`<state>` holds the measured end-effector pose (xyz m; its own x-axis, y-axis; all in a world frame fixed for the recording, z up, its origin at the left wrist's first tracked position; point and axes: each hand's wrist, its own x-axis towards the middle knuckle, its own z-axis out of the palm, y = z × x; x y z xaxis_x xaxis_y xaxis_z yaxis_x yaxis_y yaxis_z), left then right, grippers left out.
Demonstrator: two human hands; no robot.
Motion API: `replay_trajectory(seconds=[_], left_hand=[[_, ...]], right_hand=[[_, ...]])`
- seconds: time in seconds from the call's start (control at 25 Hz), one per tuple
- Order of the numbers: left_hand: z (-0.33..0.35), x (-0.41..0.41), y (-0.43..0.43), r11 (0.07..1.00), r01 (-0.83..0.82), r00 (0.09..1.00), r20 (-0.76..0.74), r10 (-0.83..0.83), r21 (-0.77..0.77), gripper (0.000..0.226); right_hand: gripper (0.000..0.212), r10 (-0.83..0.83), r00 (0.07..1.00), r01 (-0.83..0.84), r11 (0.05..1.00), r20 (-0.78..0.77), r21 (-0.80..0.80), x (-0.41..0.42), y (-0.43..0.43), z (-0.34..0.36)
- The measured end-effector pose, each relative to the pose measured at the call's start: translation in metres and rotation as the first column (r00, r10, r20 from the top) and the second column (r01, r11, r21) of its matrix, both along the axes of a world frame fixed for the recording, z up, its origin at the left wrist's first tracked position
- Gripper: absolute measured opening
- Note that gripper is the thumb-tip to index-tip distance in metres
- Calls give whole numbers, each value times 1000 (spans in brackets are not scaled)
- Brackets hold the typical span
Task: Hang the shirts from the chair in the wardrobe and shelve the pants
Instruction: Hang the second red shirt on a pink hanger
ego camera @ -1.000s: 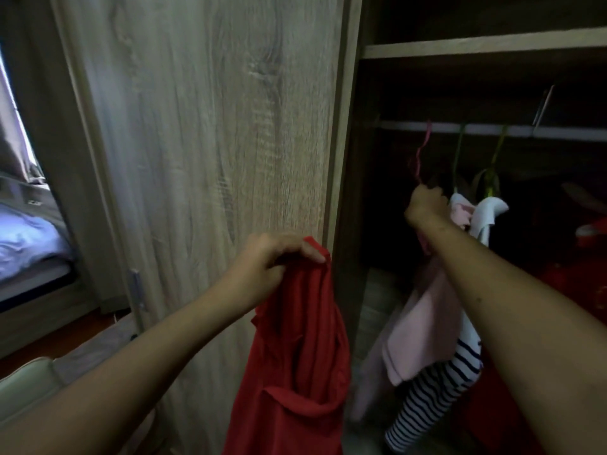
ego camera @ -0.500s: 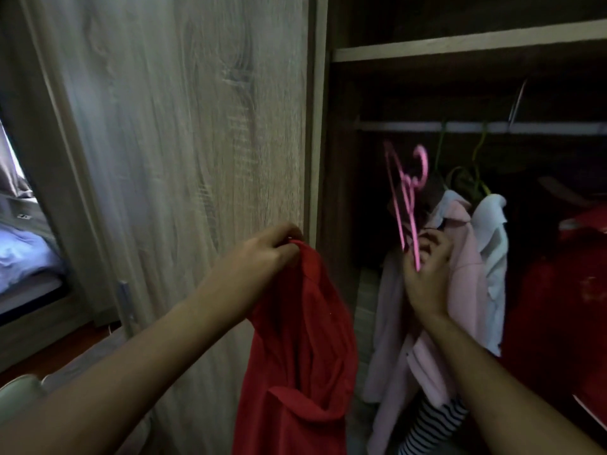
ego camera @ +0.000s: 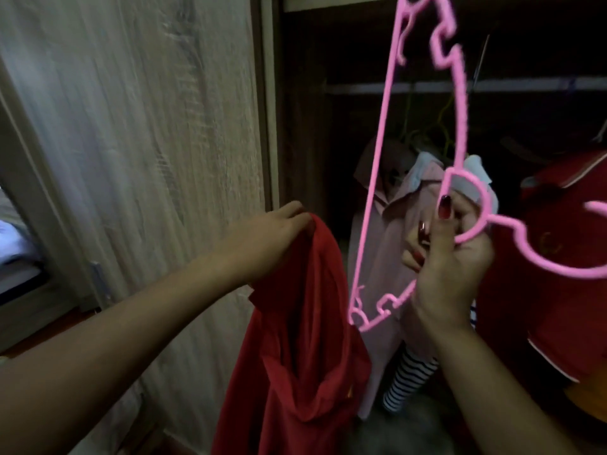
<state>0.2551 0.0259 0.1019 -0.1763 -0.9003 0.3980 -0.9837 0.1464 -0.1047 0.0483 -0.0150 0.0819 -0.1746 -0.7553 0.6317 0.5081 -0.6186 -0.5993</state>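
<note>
- The red shirt [ego camera: 295, 349] hangs from the left hand [ego camera: 262, 244], pinched at its top edge by closed fingers [ego camera: 295, 213], in front of the wooden wardrobe door [ego camera: 147, 142]; its cloth drops straight down, with the neck opening not clearly visible
- The pink hanger [ego camera: 377, 178] is in the right hand [ego camera: 453, 267], just to the right of the shirt and a little above its top edge; the two hands are near but not touching
- The hanger's long axis stands nearly upright, one shoulder tip low near the shirt, the other high, the hook [ego camera: 558, 270] pointing right
- The right fingers [ego camera: 443, 211] are curled shut around the hanger at its neck
- Judgement: the next move turns on bringing the low tip leftward into the shirt's opening; the right hand is the one to travel
- Behind, a pink garment [ego camera: 387, 244] already hangs below the rail [ego camera: 525, 84]
</note>
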Motion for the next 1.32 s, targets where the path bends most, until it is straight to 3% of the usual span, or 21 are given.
replay_trajectory(seconds=[0.08, 0.16, 0.28, 0.36, 0.44, 0.52, 0.64, 0.72, 0.8, 0.96, 1.08, 1.12, 1.2, 1.24, 1.32], left_hand=[[-1, -8, -10, 1000, 30, 999, -30, -30, 2, 47], [7, -14, -13, 997, 77, 993, -89, -78, -11, 51], [29, -5, -6, 965, 258, 937, -230, -264, -58, 48], [41, 14, 2, 958, 283, 878, -389, -278, -45, 52], [47, 36, 7, 977, 212, 859, -480, -180, 12, 58], [47, 52, 11, 987, 145, 899, -426, -103, 65, 56], [40, 54, 13, 981, 137, 967, -234, -102, 140, 34], [33, 48, 13, 982, 85, 993, -98, -70, 166, 36], [28, 36, 14, 994, 44, 999, 15, -46, 95, 41], [16, 13, 21, 990, 139, 990, -36, -139, -9, 37], [2, 6, 25, 951, 307, 926, -217, -308, -38, 41], [-3, 5, 26, 932, 361, 874, -332, -354, -42, 40], [-14, 10, 28, 925, 372, 772, -530, -351, -70, 44], [-21, 17, 27, 938, 333, 752, -575, -322, -90, 46], [-38, 31, 26, 956, 268, 811, -507, -291, -120, 47]], right_hand=[[13, 104, 991, -100, 994, 86, -46, 1, 16, 11], [20, 178, 982, -177, 984, 61, -13, 9, 21, 1], [18, 128, 939, -119, 992, -318, 49, 9, 4, -33], [15, 181, 825, -143, 983, -535, 112, -9, -18, -50], [16, 216, 676, -193, 975, -704, 113, -36, -38, -53], [14, 196, 488, -192, 975, -850, 115, -59, -54, -47], [6, 119, 188, -118, 988, -975, 98, -75, -68, -33], [6, 47, 59, -94, 995, -997, 41, -72, -71, -27], [9, -40, -24, -105, 994, -999, -37, -58, -69, -22], [20, -142, -11, -236, 962, -990, -136, -32, -51, 0], [19, -288, 173, -256, 910, -942, -326, -23, -37, 27], [16, -331, 159, -270, 892, -930, -363, -17, -36, 31], [15, -346, 13, -326, 886, -938, -331, -10, -38, 29], [18, -326, -25, -328, 896, -945, -300, -9, -41, 28], [29, -292, -2, -285, 917, -956, -280, -13, -45, 31]])
